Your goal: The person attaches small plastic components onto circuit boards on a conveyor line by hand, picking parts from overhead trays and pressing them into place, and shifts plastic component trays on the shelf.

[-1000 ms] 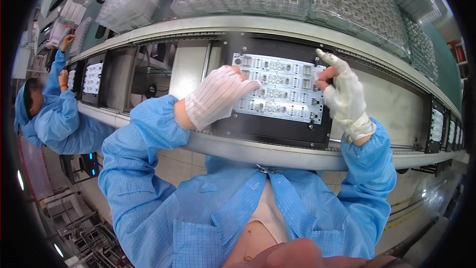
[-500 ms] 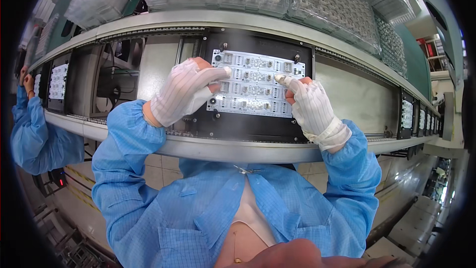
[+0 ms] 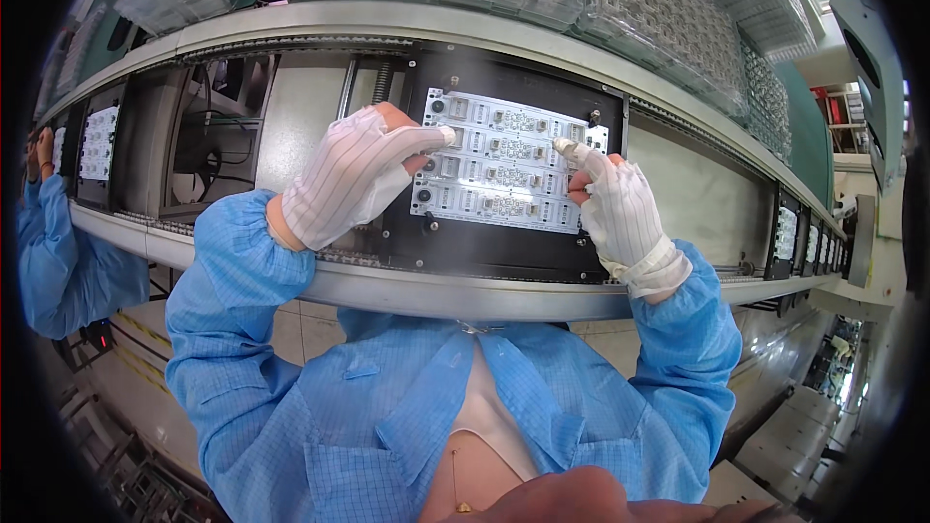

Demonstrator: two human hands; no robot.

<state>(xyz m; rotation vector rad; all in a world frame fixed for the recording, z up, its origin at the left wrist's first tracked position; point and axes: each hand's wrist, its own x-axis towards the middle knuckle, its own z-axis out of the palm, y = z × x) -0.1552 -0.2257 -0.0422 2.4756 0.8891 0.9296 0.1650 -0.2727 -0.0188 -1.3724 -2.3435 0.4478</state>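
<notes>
A white circuit board panel (image 3: 465,199) with rows of small components lies on a black fixture plate (image 3: 504,260) in front of me. My left hand (image 3: 354,169), in a white striped glove, reaches over its left edge. Its covered index fingertip rests at a part in the upper rows, thumb apart below. At the right edge, my right hand (image 3: 620,205) wears a similar glove with bare fingertips showing. Its covered index finger points onto the second row, the other fingers curling below. Nothing shows in either hand; the right palm is hidden.
The plate sits between the rails of a conveyor (image 3: 320,283). Stacked clear plastic trays (image 3: 668,48) stand behind the far rail. More boards on fixtures line the conveyor at both ends. Another person's blue sleeve (image 3: 68,266) shows at the far left.
The view has shifted slightly, so the board appears a little further right. My left index finger stays at the board's left side; the right index finger still touches near the second row.
</notes>
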